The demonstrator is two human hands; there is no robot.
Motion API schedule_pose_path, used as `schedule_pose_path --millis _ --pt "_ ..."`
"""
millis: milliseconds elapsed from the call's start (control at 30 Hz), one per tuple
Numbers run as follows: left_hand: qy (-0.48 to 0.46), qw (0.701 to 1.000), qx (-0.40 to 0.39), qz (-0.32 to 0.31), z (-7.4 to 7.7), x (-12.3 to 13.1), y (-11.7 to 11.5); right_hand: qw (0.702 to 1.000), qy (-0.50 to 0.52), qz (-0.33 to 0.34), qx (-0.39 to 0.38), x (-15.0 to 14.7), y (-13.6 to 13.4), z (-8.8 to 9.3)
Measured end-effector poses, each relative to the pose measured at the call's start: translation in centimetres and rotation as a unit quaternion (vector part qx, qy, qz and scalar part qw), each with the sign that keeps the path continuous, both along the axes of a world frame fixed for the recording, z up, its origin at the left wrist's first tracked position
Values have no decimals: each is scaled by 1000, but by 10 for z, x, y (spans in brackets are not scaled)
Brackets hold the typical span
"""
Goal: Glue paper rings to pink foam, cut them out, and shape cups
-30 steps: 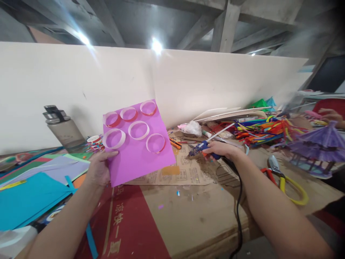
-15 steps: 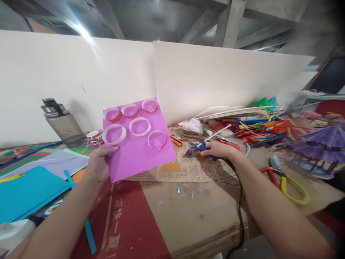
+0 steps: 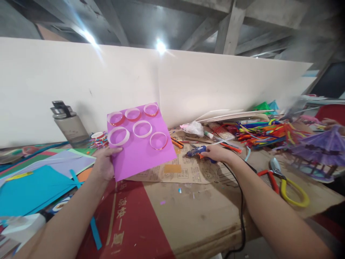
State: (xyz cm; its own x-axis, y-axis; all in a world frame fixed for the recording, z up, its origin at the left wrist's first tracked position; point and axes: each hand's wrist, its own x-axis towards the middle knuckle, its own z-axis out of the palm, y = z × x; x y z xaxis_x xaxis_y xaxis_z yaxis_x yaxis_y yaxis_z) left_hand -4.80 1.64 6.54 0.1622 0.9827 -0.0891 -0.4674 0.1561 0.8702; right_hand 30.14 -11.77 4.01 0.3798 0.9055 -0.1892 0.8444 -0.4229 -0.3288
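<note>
My left hand [image 3: 105, 162] grips the lower left edge of a purple sheet [image 3: 140, 158], thumb on its face, and holds it tilted above the table. Several paper rings [image 3: 142, 129], white inside with some red on the outside, stand on the sheet in two rows; its lower part is bare. Closed around a blue glue gun [image 3: 198, 151] is my right hand [image 3: 217, 154], low over the brown cardboard. The gun's nozzle points left, towards the sheet, and a black cord [image 3: 240, 201] runs from it off the table's front edge.
A grey bottle [image 3: 70, 126] stands at the back left, behind blue paper sheets [image 3: 32, 190]. To the right lie yellow-and-red-handled pliers [image 3: 295, 194], colourful pipe cleaners [image 3: 264, 133] and a purple paper-roofed model [image 3: 320, 151]. White boards [image 3: 107, 79] rise behind the table.
The view has tilted up slightly, so things sit a little lower and further right at the left side. In my right hand, the glue gun has turned flatter, its white stick lower. Both grips remain.
</note>
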Motion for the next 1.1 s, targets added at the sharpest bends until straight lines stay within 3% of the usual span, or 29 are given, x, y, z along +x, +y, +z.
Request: schedule_pose_path --millis 200,500,700,900,1100 --pt "-10 1000 0 -12 0 1 0 998 -47 -24 21 8 12 -13" --pt "-4 1000 3 -7 -2 1 1 999 -41 11 16 2 3 -4" --pt "-2 1000 -6 -25 -4 1 2 999 -42 26 13 -6 5 -10" --pt "-8 999 -21 -30 -2 2 -1 996 -73 -5 58 1 -9 -6" --pt "-10 1000 1 -12 -3 3 1 973 -167 -114 111 45 -48 -9"
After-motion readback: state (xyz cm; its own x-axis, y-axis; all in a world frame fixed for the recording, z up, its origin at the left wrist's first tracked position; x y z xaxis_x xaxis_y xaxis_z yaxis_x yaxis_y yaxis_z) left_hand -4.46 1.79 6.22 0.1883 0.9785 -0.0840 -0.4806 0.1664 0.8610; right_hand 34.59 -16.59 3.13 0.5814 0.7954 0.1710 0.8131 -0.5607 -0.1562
